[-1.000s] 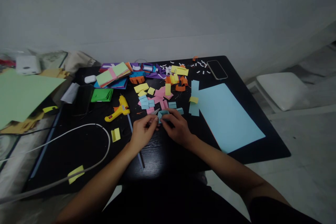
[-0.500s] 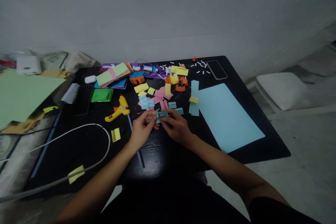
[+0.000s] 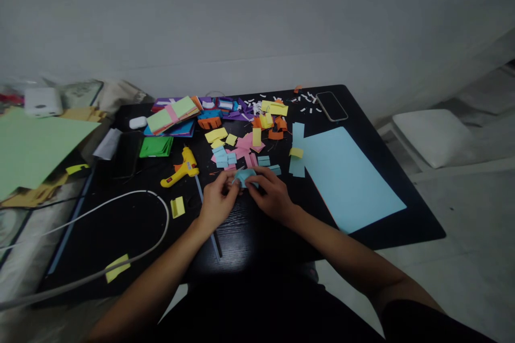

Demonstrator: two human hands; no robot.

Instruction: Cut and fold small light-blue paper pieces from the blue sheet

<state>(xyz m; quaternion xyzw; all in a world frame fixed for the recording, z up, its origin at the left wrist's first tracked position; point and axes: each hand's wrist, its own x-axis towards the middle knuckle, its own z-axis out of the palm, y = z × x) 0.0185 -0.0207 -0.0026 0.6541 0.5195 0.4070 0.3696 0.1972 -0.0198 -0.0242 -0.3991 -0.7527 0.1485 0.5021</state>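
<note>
Between my two hands is a small piece of light blue paper (image 3: 245,176), bent or folded. My left hand (image 3: 219,196) pinches its left side, fingers closed. A thin pointed metal tip (image 3: 242,168) shows beside the left fingers; what it belongs to is hidden. My right hand (image 3: 270,193) grips the paper's right side between thumb and fingers. Just beyond the hands lie folded light blue paper pieces (image 3: 222,157) and pink paper pieces (image 3: 244,144). A yellow glue gun (image 3: 183,167) rests to the left of my left hand, above a long glue stick (image 3: 209,220).
A large light blue sheet (image 3: 350,177) covers the table's right side, with a phone (image 3: 332,106) behind it. Paper stacks (image 3: 175,113), green paper (image 3: 156,146) and white scraps (image 3: 308,99) lie at the back. A white cable (image 3: 164,220) loops across the left.
The light blue paper between my fingers has turned and bent, now showing more of its face. My right fingers have shifted slightly over it. The surrounding items stay put.
</note>
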